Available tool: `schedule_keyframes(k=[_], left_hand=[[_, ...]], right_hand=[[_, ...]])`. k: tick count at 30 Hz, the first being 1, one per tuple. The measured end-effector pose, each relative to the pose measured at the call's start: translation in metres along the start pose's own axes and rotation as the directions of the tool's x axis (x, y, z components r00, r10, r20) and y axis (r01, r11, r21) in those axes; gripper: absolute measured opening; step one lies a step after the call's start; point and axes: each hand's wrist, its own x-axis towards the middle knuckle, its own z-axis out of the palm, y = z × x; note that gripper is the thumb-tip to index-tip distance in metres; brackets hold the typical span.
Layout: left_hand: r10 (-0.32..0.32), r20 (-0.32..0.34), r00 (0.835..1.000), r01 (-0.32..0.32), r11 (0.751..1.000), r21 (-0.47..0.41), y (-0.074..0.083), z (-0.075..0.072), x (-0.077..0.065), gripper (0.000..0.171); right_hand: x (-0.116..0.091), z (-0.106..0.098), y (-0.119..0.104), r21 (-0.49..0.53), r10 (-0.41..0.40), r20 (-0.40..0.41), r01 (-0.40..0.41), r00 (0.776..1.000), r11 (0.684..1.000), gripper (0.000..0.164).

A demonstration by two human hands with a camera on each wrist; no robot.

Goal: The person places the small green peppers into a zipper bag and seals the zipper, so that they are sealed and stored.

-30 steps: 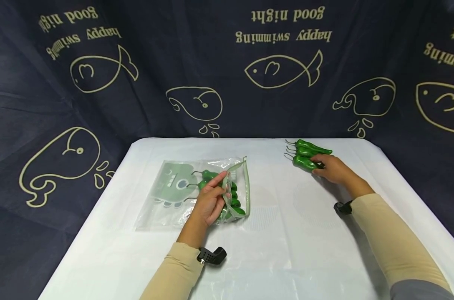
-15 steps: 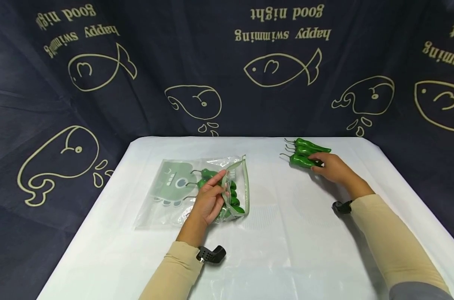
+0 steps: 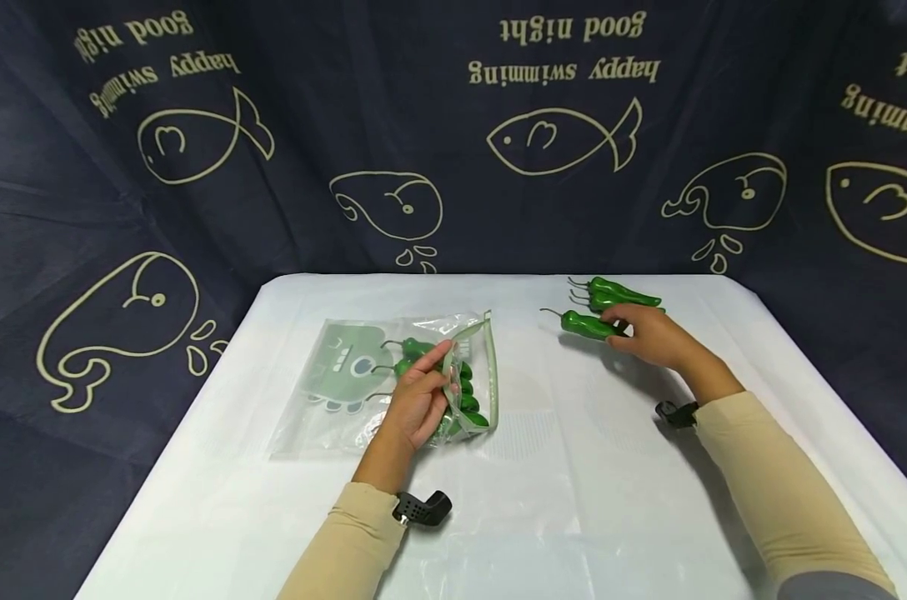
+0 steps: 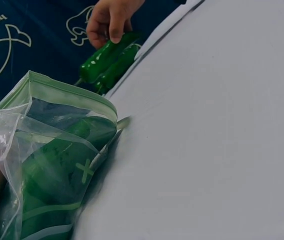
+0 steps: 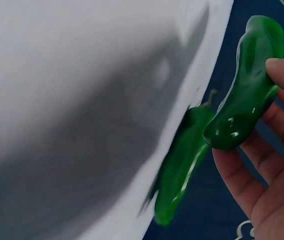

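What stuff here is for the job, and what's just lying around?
Likely for the job:
left hand holding clear bag
bagged peppers
right hand holding one pepper
two loose peppers

Probably just there:
white tablecloth
dark printed backdrop
wrist cameras

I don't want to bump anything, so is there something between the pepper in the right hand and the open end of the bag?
Nothing visible: only tabletop shows between that pepper and the bag. The other two peppers lie farther back, off the line, while the left hand holds the bag at its open end.
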Motion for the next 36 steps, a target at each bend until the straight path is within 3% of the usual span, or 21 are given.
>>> schedule_keyframes(k=[7,17,36], left_hand=[[-0.004,-0.005,1.000,0.004,1.000,0.002,0.000,0.001,-0.001,0.060],[-0.011,-0.004,1.000,0.011,1.000,0.010,0.001,0.000,-0.002,0.061],[-0.013,-0.012,1.000,0.013,1.000,0.014,0.001,0.002,-0.001,0.058]], right_hand=[[0.003,0.000,-0.020,-0.020,-0.088,-0.005,0.088,0.996,0.996,0.029],[0.007,-0.002,-0.047,-0.108,-0.138,-0.002,0.137,0.990,0.985,0.032],[0.005,0.011,-0.075,-0.106,-0.236,0.009,0.235,0.972,0.966,0.029]])
